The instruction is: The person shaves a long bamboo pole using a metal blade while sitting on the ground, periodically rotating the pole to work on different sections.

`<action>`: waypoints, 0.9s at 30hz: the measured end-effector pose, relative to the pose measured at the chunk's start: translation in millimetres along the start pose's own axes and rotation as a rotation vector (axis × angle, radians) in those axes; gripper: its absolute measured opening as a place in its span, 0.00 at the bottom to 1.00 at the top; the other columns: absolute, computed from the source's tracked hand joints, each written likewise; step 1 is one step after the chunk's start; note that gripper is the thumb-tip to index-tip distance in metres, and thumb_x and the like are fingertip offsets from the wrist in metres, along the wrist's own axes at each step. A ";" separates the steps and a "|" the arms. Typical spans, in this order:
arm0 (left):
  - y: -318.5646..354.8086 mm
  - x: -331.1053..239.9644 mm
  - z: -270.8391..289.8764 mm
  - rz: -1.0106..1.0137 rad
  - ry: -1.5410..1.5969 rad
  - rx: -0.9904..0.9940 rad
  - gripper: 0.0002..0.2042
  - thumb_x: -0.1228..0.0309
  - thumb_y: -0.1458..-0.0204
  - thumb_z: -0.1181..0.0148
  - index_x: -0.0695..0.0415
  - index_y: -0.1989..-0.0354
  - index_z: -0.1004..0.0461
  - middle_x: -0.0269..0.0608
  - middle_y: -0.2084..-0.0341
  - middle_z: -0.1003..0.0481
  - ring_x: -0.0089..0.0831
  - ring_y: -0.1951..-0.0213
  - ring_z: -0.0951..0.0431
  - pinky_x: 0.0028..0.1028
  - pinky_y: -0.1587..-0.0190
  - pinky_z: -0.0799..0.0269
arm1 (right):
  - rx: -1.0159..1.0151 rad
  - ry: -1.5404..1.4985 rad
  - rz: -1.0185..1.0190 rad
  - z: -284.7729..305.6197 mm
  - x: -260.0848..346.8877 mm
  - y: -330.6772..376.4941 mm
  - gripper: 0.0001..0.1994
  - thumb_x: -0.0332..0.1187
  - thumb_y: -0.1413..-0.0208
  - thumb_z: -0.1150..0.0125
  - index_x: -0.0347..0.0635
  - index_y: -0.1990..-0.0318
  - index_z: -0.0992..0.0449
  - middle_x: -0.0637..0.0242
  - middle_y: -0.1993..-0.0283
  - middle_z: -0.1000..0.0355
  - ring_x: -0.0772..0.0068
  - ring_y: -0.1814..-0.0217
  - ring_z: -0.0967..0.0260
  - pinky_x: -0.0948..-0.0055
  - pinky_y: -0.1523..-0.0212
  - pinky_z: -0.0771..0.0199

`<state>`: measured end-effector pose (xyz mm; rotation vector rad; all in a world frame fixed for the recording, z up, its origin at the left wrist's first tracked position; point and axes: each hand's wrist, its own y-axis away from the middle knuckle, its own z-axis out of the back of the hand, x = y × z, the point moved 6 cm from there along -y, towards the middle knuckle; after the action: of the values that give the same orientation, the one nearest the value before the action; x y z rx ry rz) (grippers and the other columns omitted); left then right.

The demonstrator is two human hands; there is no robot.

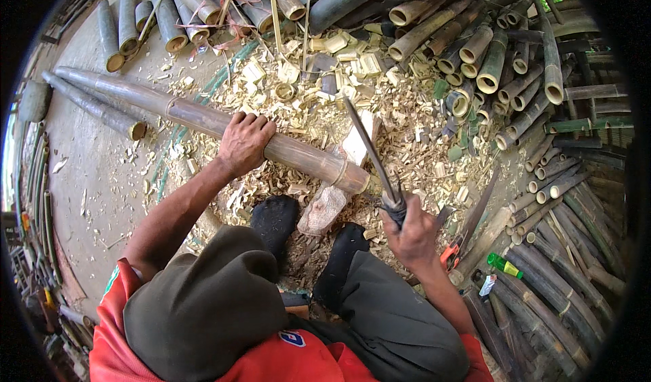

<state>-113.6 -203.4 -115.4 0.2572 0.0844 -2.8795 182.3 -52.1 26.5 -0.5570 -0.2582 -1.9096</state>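
A long brown bamboo pole point(196, 114) slants from the far left down to the middle. Its near end lies across a pale, chipped block point(323, 211), which shows on both sides of the pole. My left hand point(245, 144) wraps over the pole from above, fingers closed on it. In my right hand point(411, 236) is a machete point(368, 141), gripped by its dark wrapped handle. The blade points up and away, to the right of the pole's cut end and apart from it in the picture. The palm side of both hands is hidden.
Bamboo chips point(407, 168) cover the ground around the block, between my dark-covered feet point(274, 222). Cut bamboo tubes point(475, 49) pile up at the far right, more at the far left. A saw with an orange handle point(449, 254) and a green bottle point(505, 266) lie to the right.
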 end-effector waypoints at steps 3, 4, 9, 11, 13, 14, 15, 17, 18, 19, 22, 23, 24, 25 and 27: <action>-5.2 -0.4 0.2 0.002 -0.032 0.003 0.13 0.72 0.51 0.34 0.56 0.56 0.26 0.42 0.64 0.25 0.40 0.56 0.23 0.43 0.43 0.33 | 0.373 0.200 -0.297 -41.9 -51.2 10.5 0.17 0.37 0.31 0.38 0.31 0.46 0.32 0.42 0.72 0.21 0.41 0.73 0.18 0.48 0.73 0.19; -7.9 2.7 2.9 0.002 -0.033 -0.020 0.13 0.72 0.51 0.35 0.56 0.57 0.27 0.42 0.65 0.25 0.40 0.56 0.23 0.43 0.44 0.33 | 0.474 0.306 -0.352 -44.1 -56.3 6.1 0.17 0.36 0.31 0.39 0.31 0.47 0.31 0.42 0.72 0.21 0.40 0.72 0.18 0.48 0.73 0.19; 4.5 3.9 0.2 0.017 -0.021 -0.048 0.11 0.72 0.49 0.37 0.56 0.59 0.27 0.41 0.65 0.26 0.40 0.56 0.23 0.43 0.45 0.33 | 0.216 0.061 -0.193 0.9 1.2 -16.1 0.17 0.35 0.32 0.37 0.31 0.48 0.33 0.42 0.73 0.21 0.41 0.75 0.19 0.46 0.74 0.19; 5.5 2.6 -2.8 0.008 -0.025 -0.054 0.10 0.71 0.48 0.39 0.56 0.58 0.27 0.41 0.65 0.26 0.40 0.56 0.23 0.42 0.46 0.33 | 0.147 0.015 -0.169 -12.3 -6.2 -1.4 0.17 0.35 0.32 0.36 0.32 0.48 0.34 0.45 0.74 0.22 0.44 0.76 0.20 0.48 0.74 0.19; 0.3 0.0 -4.0 0.005 -0.008 -0.080 0.16 0.72 0.55 0.33 0.55 0.57 0.28 0.42 0.62 0.26 0.43 0.54 0.24 0.43 0.45 0.33 | 0.403 0.208 -0.361 -54.3 -49.6 19.1 0.18 0.39 0.30 0.39 0.33 0.47 0.34 0.49 0.74 0.22 0.50 0.76 0.20 0.51 0.72 0.17; 3.9 1.5 -5.2 0.015 -0.004 -0.086 0.19 0.72 0.59 0.30 0.55 0.56 0.28 0.42 0.61 0.25 0.44 0.52 0.24 0.43 0.44 0.34 | 0.472 0.201 -0.417 -59.5 -60.9 23.4 0.18 0.40 0.29 0.40 0.33 0.47 0.34 0.51 0.73 0.21 0.52 0.76 0.20 0.51 0.71 0.17; 5.5 3.3 -3.5 0.028 -0.034 -0.086 0.21 0.72 0.59 0.30 0.55 0.55 0.27 0.42 0.59 0.25 0.44 0.51 0.24 0.43 0.43 0.33 | 0.540 0.191 -0.470 -59.4 -66.3 20.7 0.18 0.42 0.29 0.41 0.34 0.46 0.34 0.52 0.73 0.21 0.53 0.76 0.20 0.51 0.70 0.17; 8.2 6.9 -5.6 0.078 -0.024 -0.004 0.23 0.72 0.59 0.29 0.54 0.51 0.26 0.43 0.56 0.25 0.44 0.48 0.25 0.44 0.41 0.34 | 0.609 0.025 -0.675 -54.6 -73.0 18.0 0.20 0.46 0.27 0.45 0.36 0.45 0.34 0.51 0.71 0.21 0.48 0.74 0.20 0.48 0.67 0.18; 5.9 4.4 0.7 0.127 0.003 0.069 0.25 0.71 0.59 0.28 0.53 0.48 0.25 0.43 0.53 0.25 0.44 0.46 0.25 0.44 0.39 0.34 | 0.510 0.020 -0.648 -49.2 -68.2 19.0 0.20 0.46 0.27 0.45 0.36 0.44 0.34 0.51 0.70 0.20 0.47 0.73 0.19 0.48 0.68 0.19; -0.2 -1.4 10.8 0.156 0.094 0.127 0.30 0.70 0.60 0.27 0.51 0.43 0.25 0.43 0.50 0.25 0.44 0.44 0.26 0.45 0.36 0.35 | 0.393 0.019 -0.616 -42.9 -68.7 16.1 0.21 0.46 0.28 0.45 0.36 0.43 0.34 0.50 0.70 0.20 0.45 0.72 0.19 0.48 0.68 0.19; -16.0 -28.0 71.2 0.071 0.876 0.226 0.43 0.71 0.63 0.24 0.46 0.30 0.29 0.41 0.53 0.21 0.41 0.48 0.20 0.41 0.39 0.24 | 0.178 0.047 -0.690 -37.8 -80.4 30.4 0.23 0.48 0.28 0.45 0.37 0.39 0.34 0.47 0.66 0.19 0.39 0.65 0.18 0.44 0.63 0.21; -29.5 -48.7 110.2 -0.032 1.154 0.350 0.40 0.66 0.55 0.24 0.47 0.29 0.31 0.45 0.55 0.19 0.40 0.54 0.16 0.40 0.47 0.18 | 0.134 0.060 -0.736 -41.3 -95.8 43.9 0.24 0.48 0.28 0.44 0.38 0.38 0.34 0.47 0.65 0.19 0.39 0.64 0.18 0.44 0.62 0.21; -29.8 -67.5 134.2 -0.196 1.523 0.342 0.43 0.65 0.55 0.22 0.54 0.27 0.33 0.43 0.53 0.19 0.29 0.57 0.17 0.32 0.51 0.18 | 0.095 0.065 -0.769 -47.8 -108.9 55.3 0.24 0.48 0.29 0.44 0.39 0.38 0.34 0.46 0.64 0.19 0.38 0.63 0.18 0.43 0.61 0.21; -36.1 -88.8 179.8 -0.449 1.704 0.336 0.46 0.65 0.56 0.19 0.65 0.27 0.36 0.44 0.54 0.20 0.28 0.60 0.18 0.30 0.56 0.19 | 0.096 0.157 -0.827 -56.8 -121.4 65.8 0.24 0.49 0.30 0.43 0.41 0.38 0.33 0.45 0.62 0.18 0.35 0.58 0.18 0.40 0.56 0.23; -22.2 -121.5 242.5 -0.884 1.868 0.147 0.37 0.59 0.48 0.24 0.65 0.33 0.30 0.48 0.56 0.19 0.34 0.61 0.18 0.32 0.61 0.21 | 0.133 0.206 -0.874 -71.8 -134.3 77.3 0.25 0.49 0.30 0.43 0.41 0.37 0.33 0.45 0.62 0.18 0.34 0.57 0.19 0.39 0.55 0.23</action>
<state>-43.9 -171.9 145.8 3.2571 0.3363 -1.9441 276.3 -4.3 -107.9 -0.1429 -0.5525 -2.7404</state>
